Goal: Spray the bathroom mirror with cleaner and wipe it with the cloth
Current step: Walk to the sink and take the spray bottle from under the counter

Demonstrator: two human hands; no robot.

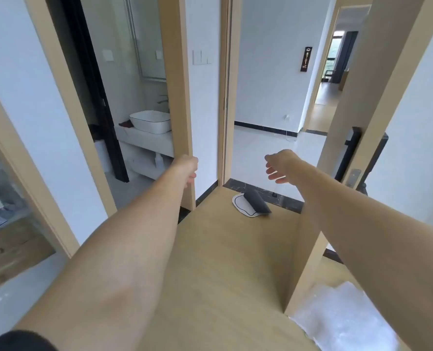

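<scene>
Head view: rounded white basin (150,121), dark crumpled cloth (125,123) beside.

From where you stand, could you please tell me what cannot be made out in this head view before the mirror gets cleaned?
- Mirror: the door frame cuts off its right part.
- Tap: half hidden behind that frame.
- Dark red thing beside the basin: too small to tell whether it is the cloth.
- Bottle under the counter: blurred, type unclear.
- Left hand: fingers turned away, grip unclear.
- Right hand holds nothing.
</scene>
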